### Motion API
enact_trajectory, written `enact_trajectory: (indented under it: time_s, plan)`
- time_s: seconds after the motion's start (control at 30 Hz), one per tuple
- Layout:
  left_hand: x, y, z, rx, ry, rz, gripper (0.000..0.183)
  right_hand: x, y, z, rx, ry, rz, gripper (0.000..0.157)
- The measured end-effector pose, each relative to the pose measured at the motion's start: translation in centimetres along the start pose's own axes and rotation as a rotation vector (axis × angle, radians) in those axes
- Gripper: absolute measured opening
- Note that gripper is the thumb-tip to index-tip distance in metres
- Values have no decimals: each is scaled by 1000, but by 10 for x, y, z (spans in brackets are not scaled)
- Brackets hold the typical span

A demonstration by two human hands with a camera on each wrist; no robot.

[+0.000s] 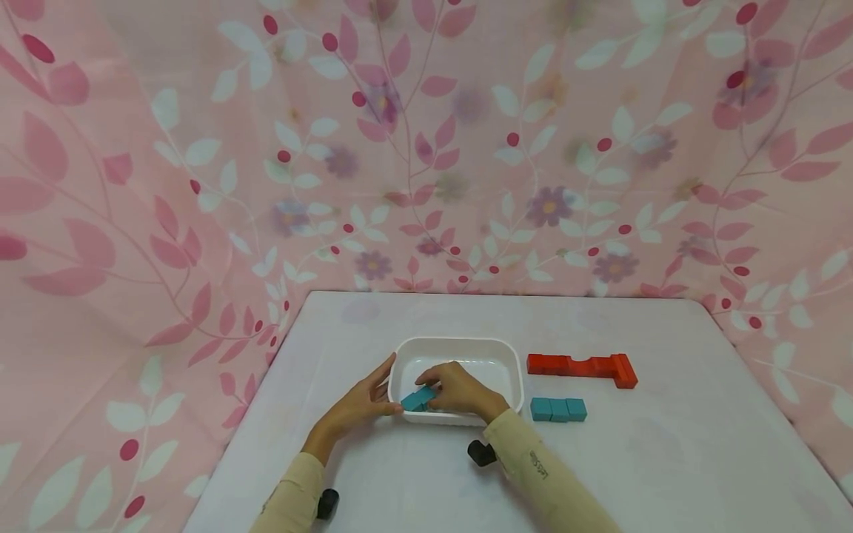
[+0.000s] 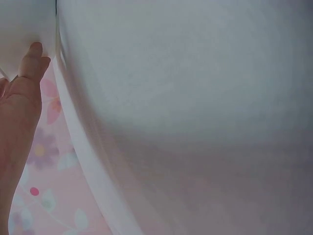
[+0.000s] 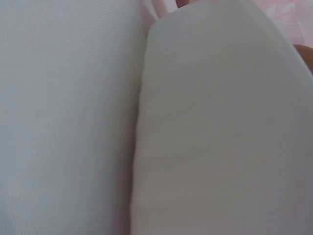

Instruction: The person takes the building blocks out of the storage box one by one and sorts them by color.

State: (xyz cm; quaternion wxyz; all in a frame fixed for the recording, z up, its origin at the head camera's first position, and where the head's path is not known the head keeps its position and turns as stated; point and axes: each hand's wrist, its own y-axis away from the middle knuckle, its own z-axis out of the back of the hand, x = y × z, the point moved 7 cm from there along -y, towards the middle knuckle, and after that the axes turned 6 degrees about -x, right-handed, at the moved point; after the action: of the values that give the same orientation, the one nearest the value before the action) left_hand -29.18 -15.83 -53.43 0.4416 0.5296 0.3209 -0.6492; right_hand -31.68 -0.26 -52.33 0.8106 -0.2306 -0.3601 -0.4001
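A white tray [image 1: 489, 418] stands on the table in the head view, with teal blocks [image 1: 415, 402] in its front left corner. My right hand [image 1: 460, 389] reaches over the front rim and pinches a teal block. At the tray's left end, my left hand [image 1: 360, 403] rests with fingers stretched along the outer wall and thumb by the front corner. The left wrist view catches this left hand [image 2: 24, 93] against the tray's wall. Filling much of the right wrist view is the tray's outer side [image 3: 220, 122], which hides most of the right hand.
To the tray's right lies a row of red blocks [image 1: 576, 366] with a crosspiece at its right end. In front of it sits a short row of teal blocks [image 1: 558, 409]. The white-covered table [image 1: 666, 459] meets a flowered pink curtain [image 1: 466, 148] at the back.
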Motion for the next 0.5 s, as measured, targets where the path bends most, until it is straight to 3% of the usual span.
enact_trajectory:
  time_s: [0.13,0.5]
  plan:
    - [-6,1,-1,10,23,-10,92,1,0,-1,-18,40,43,34]
    - [10,-5,2,-11,-30,-13,96,0,2,2,-58,75,68,33]
